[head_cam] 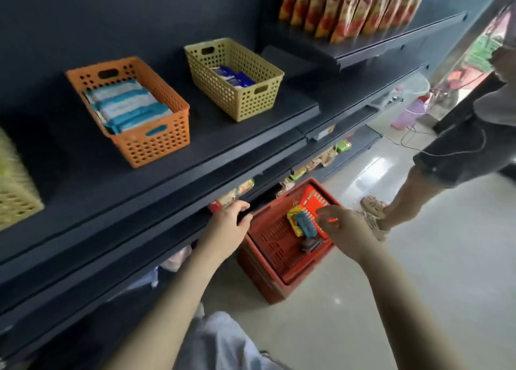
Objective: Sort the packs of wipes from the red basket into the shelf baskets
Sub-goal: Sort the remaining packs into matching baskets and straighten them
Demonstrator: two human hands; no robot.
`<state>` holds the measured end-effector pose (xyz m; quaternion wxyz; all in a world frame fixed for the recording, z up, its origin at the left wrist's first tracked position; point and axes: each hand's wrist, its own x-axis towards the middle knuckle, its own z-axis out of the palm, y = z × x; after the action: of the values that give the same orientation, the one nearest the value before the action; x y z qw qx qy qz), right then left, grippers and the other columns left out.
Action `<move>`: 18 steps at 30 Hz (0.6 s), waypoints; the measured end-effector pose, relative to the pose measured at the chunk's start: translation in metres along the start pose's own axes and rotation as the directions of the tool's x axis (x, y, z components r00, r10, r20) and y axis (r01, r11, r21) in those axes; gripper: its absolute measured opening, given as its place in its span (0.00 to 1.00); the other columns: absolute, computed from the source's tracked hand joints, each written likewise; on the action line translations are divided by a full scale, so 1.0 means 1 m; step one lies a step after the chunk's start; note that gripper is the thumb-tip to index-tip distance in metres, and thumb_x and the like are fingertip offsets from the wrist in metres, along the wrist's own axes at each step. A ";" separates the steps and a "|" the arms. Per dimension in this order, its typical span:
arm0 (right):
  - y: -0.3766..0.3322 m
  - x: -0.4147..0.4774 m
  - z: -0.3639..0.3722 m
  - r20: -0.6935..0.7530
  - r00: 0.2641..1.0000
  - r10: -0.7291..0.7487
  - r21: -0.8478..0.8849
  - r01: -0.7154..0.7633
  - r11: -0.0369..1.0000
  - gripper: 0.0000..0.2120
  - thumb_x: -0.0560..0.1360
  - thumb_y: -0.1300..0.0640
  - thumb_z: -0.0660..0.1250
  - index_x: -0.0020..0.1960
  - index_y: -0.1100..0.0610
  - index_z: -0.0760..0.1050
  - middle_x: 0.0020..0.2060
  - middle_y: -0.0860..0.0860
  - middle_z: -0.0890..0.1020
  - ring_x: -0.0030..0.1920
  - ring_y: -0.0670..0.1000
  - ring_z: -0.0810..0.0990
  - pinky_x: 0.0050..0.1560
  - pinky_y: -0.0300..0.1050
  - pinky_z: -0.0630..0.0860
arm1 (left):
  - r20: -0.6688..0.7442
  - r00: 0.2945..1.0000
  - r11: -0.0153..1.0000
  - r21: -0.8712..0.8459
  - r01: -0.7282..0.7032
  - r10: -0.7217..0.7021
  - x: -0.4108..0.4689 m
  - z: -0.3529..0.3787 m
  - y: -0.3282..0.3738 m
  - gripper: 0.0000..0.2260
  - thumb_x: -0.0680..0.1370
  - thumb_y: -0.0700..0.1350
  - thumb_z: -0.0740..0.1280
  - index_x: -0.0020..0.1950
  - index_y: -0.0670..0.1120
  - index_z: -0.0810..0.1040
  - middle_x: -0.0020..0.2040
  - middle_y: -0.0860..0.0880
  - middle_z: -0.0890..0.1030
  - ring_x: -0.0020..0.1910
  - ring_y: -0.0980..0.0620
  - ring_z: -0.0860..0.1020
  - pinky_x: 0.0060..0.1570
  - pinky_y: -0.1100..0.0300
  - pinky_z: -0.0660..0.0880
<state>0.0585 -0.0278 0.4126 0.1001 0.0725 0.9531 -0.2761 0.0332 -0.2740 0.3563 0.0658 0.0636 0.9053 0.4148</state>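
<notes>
The red basket (275, 246) stands on the floor below the dark shelf. A yellow pack (293, 221), a blue-grey pack (305, 224) and a dark pack (310, 245) lie in it. My right hand (342, 231) hovers over the basket beside the blue-grey pack, fingers loosely curled, holding nothing I can see. My left hand (229, 224) is open and rests against the shelf's front edge. On the shelf, an orange basket (156, 143) holds several blue-and-white packs (125, 104). A yellow basket (251, 101) holds dark blue packs (234, 78).
Another yellow basket (14, 191) shows at the far left of the shelf. A person (452, 146) in shorts and sandals stands to the right of the red basket. Snack bags (349, 4) hang on the upper shelf. Small packets line the lower shelf.
</notes>
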 end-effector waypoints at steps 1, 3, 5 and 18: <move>0.020 0.001 0.001 0.014 0.999 0.045 0.018 -0.045 0.999 0.09 0.78 0.56 0.65 0.56 0.55 0.80 0.50 0.52 0.83 0.43 0.49 0.78 0.43 0.37 0.67 | 0.045 0.999 1.000 -0.004 0.031 -0.031 0.000 0.017 0.001 0.13 0.80 0.44 0.64 0.64 0.43 0.76 0.60 0.47 0.79 0.60 0.50 0.77 0.60 0.59 0.71; 0.054 0.011 0.006 0.051 0.993 0.106 0.014 -0.107 0.994 0.08 0.78 0.56 0.66 0.53 0.55 0.81 0.49 0.53 0.84 0.46 0.53 0.80 0.42 0.38 0.67 | 0.127 0.987 0.995 -0.008 0.095 -0.093 0.005 0.048 -0.002 0.13 0.80 0.44 0.64 0.64 0.43 0.76 0.60 0.47 0.79 0.60 0.50 0.76 0.59 0.61 0.70; 0.083 0.029 0.013 0.084 0.985 0.151 0.045 -0.155 0.987 0.06 0.77 0.57 0.67 0.51 0.54 0.81 0.49 0.53 0.84 0.47 0.54 0.81 0.43 0.39 0.68 | 0.186 0.968 0.985 -0.012 0.173 -0.168 0.014 0.078 -0.009 0.13 0.80 0.44 0.64 0.64 0.42 0.76 0.60 0.47 0.79 0.59 0.51 0.76 0.56 0.65 0.69; 0.246 0.237 0.093 0.314 0.910 0.272 -0.009 -0.284 0.959 0.11 0.77 0.57 0.65 0.56 0.60 0.81 0.52 0.57 0.84 0.51 0.58 0.81 0.47 0.45 0.73 | 0.392 0.733 0.812 0.068 0.579 -0.556 0.161 0.283 -0.092 0.11 0.80 0.45 0.63 0.61 0.43 0.76 0.58 0.46 0.80 0.58 0.48 0.77 0.52 0.64 0.69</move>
<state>-0.1099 0.1469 0.1548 0.2864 0.1647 0.9000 -0.2843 -0.0825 -0.0961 0.0922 0.3713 -0.1354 0.8363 0.3799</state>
